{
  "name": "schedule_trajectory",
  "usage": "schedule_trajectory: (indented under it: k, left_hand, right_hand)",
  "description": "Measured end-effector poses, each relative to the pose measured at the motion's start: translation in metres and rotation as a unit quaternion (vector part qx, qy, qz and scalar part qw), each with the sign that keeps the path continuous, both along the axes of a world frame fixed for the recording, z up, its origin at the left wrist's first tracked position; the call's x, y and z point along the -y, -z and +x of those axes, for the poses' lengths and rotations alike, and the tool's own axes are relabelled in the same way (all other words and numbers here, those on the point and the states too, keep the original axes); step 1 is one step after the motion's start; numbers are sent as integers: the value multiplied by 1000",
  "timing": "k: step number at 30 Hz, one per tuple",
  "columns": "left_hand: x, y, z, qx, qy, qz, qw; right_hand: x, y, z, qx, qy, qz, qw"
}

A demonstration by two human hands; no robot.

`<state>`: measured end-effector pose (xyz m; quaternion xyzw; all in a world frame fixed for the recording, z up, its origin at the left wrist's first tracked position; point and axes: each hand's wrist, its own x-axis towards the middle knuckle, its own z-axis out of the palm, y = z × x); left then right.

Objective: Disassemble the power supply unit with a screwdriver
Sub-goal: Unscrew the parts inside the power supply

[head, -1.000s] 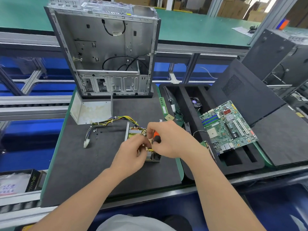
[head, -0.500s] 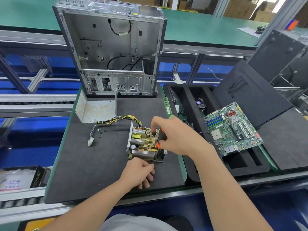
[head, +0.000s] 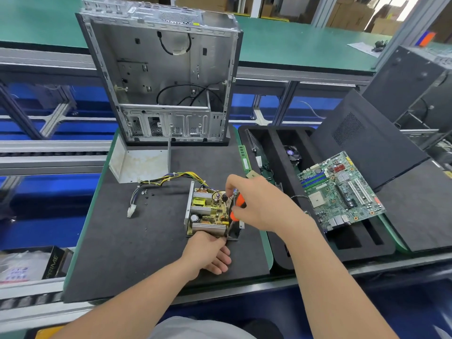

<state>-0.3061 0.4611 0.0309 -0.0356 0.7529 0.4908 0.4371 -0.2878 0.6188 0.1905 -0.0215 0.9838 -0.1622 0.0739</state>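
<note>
The opened power supply unit lies on the black foam mat, its yellow circuit board and silver heat sinks exposed. A yellow and black cable bundle runs from it to a white connector at the left. My right hand grips an orange and black screwdriver over the unit's right side; the tip is hidden. My left hand grips the unit's near edge. The removed metal cover sits behind, at the mat's far left.
An empty computer case stands upright at the back of the mat. Small loose screws lie near the cables. To the right, a black foam tray holds a green motherboard, a fan and a memory stick. A black side panel leans behind it.
My left hand left the top of the unit, dropped to the mat, then moved up to the unit's near edge. My right hand stayed over the right side with the screwdriver.
</note>
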Motion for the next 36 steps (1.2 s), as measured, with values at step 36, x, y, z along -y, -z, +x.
schedule_trajectory:
  k: [36]
  left_hand:
    - [-2, 2, -2, 11, -4, -5, 1000]
  right_hand:
    - [7, -8, -1, 54, -30, 20, 998]
